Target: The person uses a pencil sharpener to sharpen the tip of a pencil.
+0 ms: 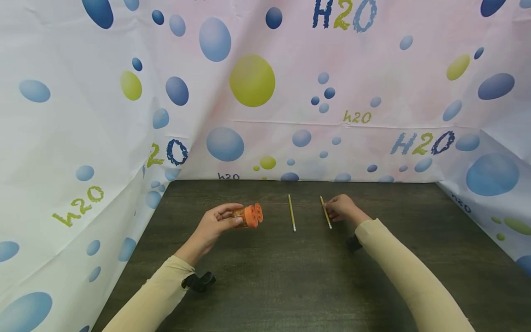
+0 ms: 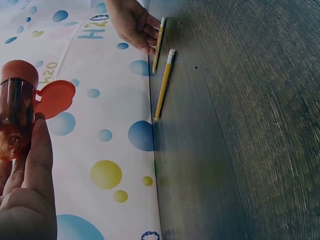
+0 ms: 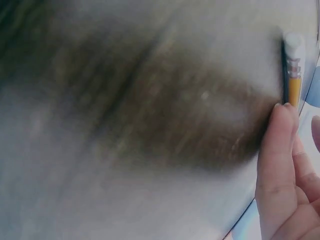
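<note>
My left hand (image 1: pixel 213 228) grips a small pencil sharpener (image 1: pixel 250 216) by its see-through body, raised over the left of the table. Its orange top shows round holes, and the orange lid (image 2: pixel 56 99) hangs flipped out to one side. Dark matter shows through the container in the left wrist view. At the right, my right hand (image 1: pixel 342 208) touches a yellow pencil (image 1: pixel 327 219) lying on the table, fingertips along its right side. Close up, a fingertip (image 3: pixel 285 112) meets this pencil below its white eraser. A second yellow pencil (image 1: pixel 292 213) lies to its left, between the hands.
The dark wooden table (image 1: pixel 278 286) ends at a white backdrop (image 1: pixel 286 152) with blue and green spots, which also stands along both sides. A black strap piece (image 1: pixel 199 281) hangs from the left sleeve.
</note>
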Action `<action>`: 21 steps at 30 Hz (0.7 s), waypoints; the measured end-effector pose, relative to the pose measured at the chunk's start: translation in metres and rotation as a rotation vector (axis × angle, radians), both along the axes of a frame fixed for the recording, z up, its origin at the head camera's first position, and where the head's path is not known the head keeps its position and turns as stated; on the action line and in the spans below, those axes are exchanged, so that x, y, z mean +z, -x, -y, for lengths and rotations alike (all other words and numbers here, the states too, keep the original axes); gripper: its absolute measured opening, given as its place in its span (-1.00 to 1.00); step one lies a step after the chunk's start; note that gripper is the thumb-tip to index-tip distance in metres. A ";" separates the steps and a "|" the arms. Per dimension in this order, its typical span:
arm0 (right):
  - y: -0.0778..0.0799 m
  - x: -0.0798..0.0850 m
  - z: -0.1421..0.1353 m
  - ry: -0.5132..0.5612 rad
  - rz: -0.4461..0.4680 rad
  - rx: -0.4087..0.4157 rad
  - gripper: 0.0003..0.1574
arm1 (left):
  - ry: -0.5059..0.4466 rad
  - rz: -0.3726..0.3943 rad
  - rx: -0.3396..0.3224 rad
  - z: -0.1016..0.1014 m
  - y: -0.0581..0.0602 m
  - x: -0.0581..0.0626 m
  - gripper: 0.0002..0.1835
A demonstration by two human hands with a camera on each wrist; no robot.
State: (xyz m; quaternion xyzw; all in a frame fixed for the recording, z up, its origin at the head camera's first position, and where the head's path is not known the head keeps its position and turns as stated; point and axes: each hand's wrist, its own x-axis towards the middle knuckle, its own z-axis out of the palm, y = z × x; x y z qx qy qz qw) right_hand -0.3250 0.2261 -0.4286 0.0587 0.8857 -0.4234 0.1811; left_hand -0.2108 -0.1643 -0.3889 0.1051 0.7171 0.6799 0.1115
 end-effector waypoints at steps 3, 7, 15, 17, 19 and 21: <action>-0.002 0.001 -0.001 0.006 -0.004 -0.006 -0.55 | -0.006 -0.002 -0.007 0.000 0.000 0.001 -0.43; -0.006 0.002 -0.002 0.010 -0.006 -0.015 -0.55 | -0.016 -0.001 -0.016 0.002 -0.001 0.001 -0.43; -0.013 0.004 -0.007 0.014 -0.002 -0.003 -0.49 | -0.009 0.001 -0.020 0.003 -0.002 0.003 -0.42; -0.016 0.005 -0.009 0.016 -0.004 -0.002 -0.49 | -0.002 0.000 -0.019 0.003 -0.002 0.003 -0.42; -0.018 0.005 -0.011 0.013 -0.011 0.011 -0.49 | 0.006 0.000 -0.018 0.004 -0.002 0.004 -0.42; -0.021 0.005 -0.013 0.007 -0.019 0.021 -0.48 | 0.014 0.001 -0.017 0.004 -0.003 0.004 -0.42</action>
